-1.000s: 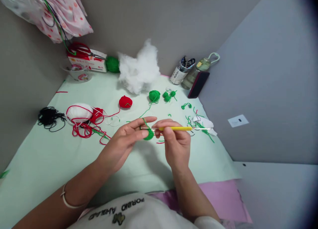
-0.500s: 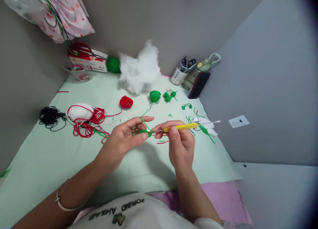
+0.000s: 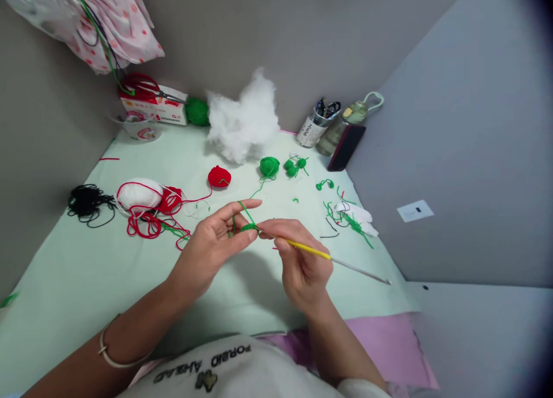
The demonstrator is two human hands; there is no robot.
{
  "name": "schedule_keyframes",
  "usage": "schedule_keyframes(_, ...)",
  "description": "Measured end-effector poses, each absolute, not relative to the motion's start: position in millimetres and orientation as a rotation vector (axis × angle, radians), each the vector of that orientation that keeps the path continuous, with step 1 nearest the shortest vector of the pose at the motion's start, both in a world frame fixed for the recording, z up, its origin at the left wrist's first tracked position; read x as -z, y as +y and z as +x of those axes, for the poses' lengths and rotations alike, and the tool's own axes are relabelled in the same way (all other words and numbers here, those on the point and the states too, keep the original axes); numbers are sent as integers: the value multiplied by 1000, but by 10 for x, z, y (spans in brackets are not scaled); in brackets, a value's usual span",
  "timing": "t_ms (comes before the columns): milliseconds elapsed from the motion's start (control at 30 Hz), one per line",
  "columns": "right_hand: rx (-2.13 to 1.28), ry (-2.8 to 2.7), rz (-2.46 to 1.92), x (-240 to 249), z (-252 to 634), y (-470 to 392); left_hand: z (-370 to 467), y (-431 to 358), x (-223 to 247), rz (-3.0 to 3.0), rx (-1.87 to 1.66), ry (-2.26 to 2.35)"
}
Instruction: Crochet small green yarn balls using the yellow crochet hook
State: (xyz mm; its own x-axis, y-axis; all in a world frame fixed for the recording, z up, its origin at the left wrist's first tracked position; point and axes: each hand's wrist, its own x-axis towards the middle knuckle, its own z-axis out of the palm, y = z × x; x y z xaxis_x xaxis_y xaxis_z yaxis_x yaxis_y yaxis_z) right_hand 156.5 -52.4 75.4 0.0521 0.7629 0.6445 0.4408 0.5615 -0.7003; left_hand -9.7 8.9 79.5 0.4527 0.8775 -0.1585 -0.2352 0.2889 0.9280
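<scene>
My left hand [image 3: 211, 242] pinches a small green crochet piece [image 3: 249, 228] between thumb and fingers, its index finger stretched out with green yarn over it. The yarn runs back to a green ball [image 3: 269, 167]. In my right hand [image 3: 305, 265] is a crochet hook with a yellow grip [image 3: 309, 249]; its bare metal end points down to the right. The hook's working tip is at the green piece, hidden by the fingers.
White stuffing [image 3: 244, 121] stands at the back. A red ball [image 3: 219, 177], a white ball [image 3: 140, 196] and black yarn [image 3: 88, 204] lie left. Small green pieces [image 3: 292, 168] and yarn scraps [image 3: 356, 222] lie right. A phone [image 3: 347, 148] leans by a bottle [image 3: 355, 113].
My right hand has moved slightly down and left, and the hook has tilted, its far end swinging down. My left hand has barely moved.
</scene>
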Motion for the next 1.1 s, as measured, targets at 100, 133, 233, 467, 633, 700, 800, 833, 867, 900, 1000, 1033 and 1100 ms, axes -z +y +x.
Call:
schedule_keyframes(100, -403, -1497, -1073, -802, 1569, -538, -121, 112, -802, 1024, -834, 779)
schedule_keyframes(133, -460, -1437, -1090, -814, 1571, -538, -126, 114, -803, 1022, -830, 773)
schedule_keyframes(233, -691, -1209, -1087, -819, 1586, -509, -132, 111, -798, 1018, -823, 760)
schedule_keyframes(467, -935, -1001, -979, -751, 1577, -412, -130, 103, -783, 1018, -775, 721)
schedule_keyframes(633, -938, -986, -944, -745, 1585, -423, -143, 102, -790, 1000, -791, 719)
schedule_keyframes(700, -932, -998, -937, -752, 1597, -431, -148, 104, -788, 1015, -797, 726)
schedule_keyframes(800, -879, -1059, -954, -768, 1598, -454, -149, 102, -786, 1064, -803, 750)
schedule_keyframes(833, -828, -1095, -980, -773, 1593, -466, -145, 97, -788, 1082, -810, 766)
schedule_keyframes(867, -756, -1147, -1014, -778, 1587, -480, -138, 90, -792, 1103, -821, 783)
schedule_keyframes(900, -663, -1214, -1049, -780, 1580, -494, -128, 80, -796, 1122, -840, 813)
schedule_keyframes(1000, -319, -1499, -1071, -765, 1561, -525, -80, 34, -805, 1169, -922, 913)
schedule_keyframes(1033, -203, -1597, -1060, -752, 1556, -529, -62, 17, -804, 1174, -949, 934)
schedule_keyframes(1100, 18, -1729, -1082, -716, 1544, -529, -30, -12, -794, 1134, -981, 920)
